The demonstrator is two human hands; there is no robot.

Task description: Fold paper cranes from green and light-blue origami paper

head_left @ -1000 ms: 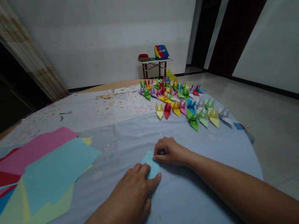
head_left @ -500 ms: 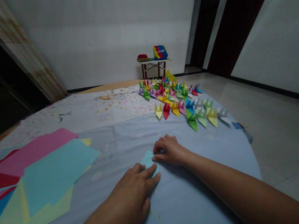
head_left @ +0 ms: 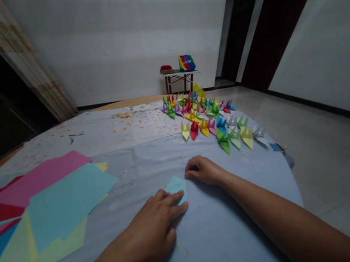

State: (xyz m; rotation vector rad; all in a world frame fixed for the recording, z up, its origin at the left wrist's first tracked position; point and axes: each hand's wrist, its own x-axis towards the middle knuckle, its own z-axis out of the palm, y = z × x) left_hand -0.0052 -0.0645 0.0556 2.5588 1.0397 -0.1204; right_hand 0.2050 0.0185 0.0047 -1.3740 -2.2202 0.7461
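A small folded piece of light blue paper [head_left: 175,184] lies on the cloth in front of me. My left hand [head_left: 161,217] rests over its lower left part, with the fingers stretched out and pressing it down. At the paper's right corner is my right hand [head_left: 202,170], its fingers curled in and the thumb close to the index finger. Whether these fingertips pinch the corner or only sit beside it, I cannot tell. My left fingers hide the lower part of the paper.
Loose coloured sheets [head_left: 71,202] overlap on the left of the cloth-covered table [head_left: 140,162]. Many folded paper cranes [head_left: 223,139] stand in rows toward the far right. Behind, a small side table [head_left: 180,74] bears a colourful box [head_left: 186,62].
My right hand has shifted a little to the right, from over the paper to its corner, so more of the paper shows. The left hand stays in place.
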